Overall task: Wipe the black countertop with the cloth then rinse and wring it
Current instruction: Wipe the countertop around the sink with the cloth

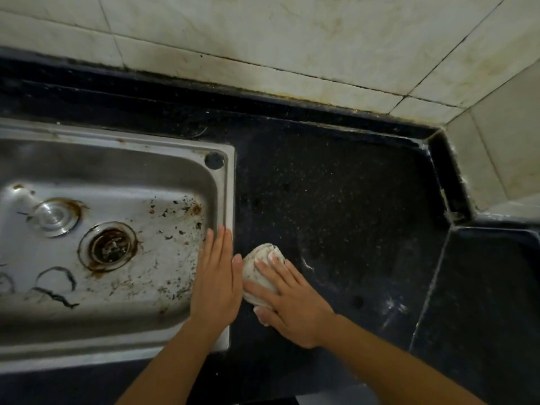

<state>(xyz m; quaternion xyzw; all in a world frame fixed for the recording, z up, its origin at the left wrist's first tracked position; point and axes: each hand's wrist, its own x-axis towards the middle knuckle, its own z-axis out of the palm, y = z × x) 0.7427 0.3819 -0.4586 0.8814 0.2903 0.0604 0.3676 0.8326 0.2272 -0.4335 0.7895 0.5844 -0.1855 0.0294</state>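
Observation:
A crumpled whitish cloth (261, 267), speckled with dirt, lies on the black speckled countertop (350, 206) just right of the sink. My right hand (292, 302) presses flat on top of the cloth, fingers spread over it. My left hand (217, 279) lies flat with fingers together along the sink's right rim, its edge beside the cloth, holding nothing. Wet streaks and crumbs show on the counter to the right of the cloth.
A stainless steel sink (225, 182) with a rusty drain (109, 247), a round metal plug (54, 217) and dirt specks fills the left. Stained tiled walls (292, 39) close the back and right. A lower black ledge (491, 287) sits at right.

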